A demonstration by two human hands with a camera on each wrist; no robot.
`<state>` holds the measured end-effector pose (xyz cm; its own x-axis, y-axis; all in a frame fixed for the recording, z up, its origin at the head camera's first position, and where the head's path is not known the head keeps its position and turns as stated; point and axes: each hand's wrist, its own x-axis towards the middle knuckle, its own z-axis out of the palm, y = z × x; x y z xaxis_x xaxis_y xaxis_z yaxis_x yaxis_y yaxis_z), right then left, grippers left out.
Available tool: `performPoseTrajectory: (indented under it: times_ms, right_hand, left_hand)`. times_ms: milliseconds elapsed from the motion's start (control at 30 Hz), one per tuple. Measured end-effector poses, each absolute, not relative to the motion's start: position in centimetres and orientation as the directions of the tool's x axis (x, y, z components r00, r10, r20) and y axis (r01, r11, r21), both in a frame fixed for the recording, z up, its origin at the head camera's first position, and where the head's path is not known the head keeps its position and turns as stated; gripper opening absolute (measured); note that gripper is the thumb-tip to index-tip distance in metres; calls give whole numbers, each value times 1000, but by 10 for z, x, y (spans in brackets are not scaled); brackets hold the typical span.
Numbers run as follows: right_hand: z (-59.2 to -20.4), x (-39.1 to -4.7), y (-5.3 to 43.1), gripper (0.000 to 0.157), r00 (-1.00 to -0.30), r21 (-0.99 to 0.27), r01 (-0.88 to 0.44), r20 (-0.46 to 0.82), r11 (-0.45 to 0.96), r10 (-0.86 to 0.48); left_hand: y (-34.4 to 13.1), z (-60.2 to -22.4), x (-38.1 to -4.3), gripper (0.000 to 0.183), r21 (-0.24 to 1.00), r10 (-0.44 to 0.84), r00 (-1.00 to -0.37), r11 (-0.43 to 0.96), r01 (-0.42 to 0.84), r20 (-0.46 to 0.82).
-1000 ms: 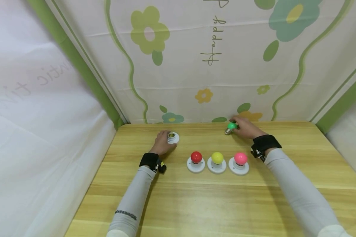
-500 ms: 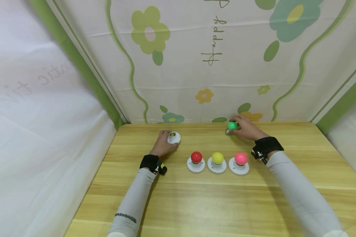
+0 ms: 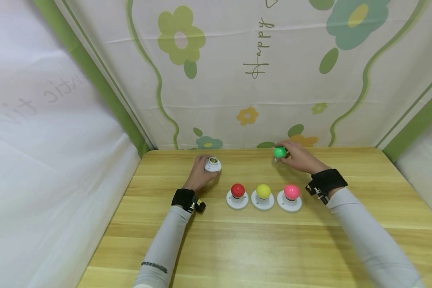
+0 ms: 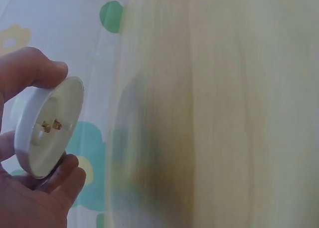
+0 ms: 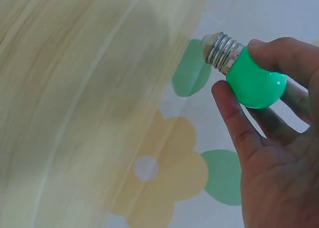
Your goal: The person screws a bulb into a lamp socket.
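My left hand (image 3: 199, 174) grips a white round lamp holder (image 3: 213, 165) by its edge near the table's back. Its brass-lined socket faces up in the head view. The left wrist view shows the holder's hollow underside (image 4: 57, 130) with two brass terminals, raised off the wood. Farther right, my right hand (image 3: 298, 157) pinches a green light bulb (image 3: 280, 152) between thumb and fingers. In the right wrist view the bulb's silver screw base (image 5: 223, 52) points up and left, away from the palm. A gap separates the bulb from the holder.
In front of the hands, a red bulb (image 3: 238, 190), a yellow bulb (image 3: 263, 191) and a pink bulb (image 3: 291, 192) stand upright in white holders in a row on the wooden table (image 3: 237, 248). A flowered curtain (image 3: 216, 92) hangs along the back edge.
The left hand has moved slightly right and back with the lamp holder. In the right hand the green bulb has turned, so its screw base now shows less in the head view.
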<state>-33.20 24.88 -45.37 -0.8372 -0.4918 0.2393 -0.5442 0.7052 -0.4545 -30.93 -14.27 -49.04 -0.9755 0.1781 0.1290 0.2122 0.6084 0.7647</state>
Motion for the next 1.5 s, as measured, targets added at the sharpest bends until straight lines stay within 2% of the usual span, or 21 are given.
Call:
performPoseTrajectory:
  times_ms: [667, 1133, 1500]
  right_hand:
    - [-430, -302, 221, 55, -802, -425, -597, 288, 681, -523]
    - [-418, -284, 204, 53, -772, -402, -636, 335, 659, -541]
    - [-414, -272, 197, 56, -723, -388, -690, 403, 610, -561]
  left_hand:
    - [-117, -476, -300, 71, 744, 240, -946, 588, 319, 216]
    - [-96, -463, -290, 68, 774, 281, -929, 522, 358, 240]
    - [-86, -455, -279, 69, 778, 333, -902, 475, 411, 274]
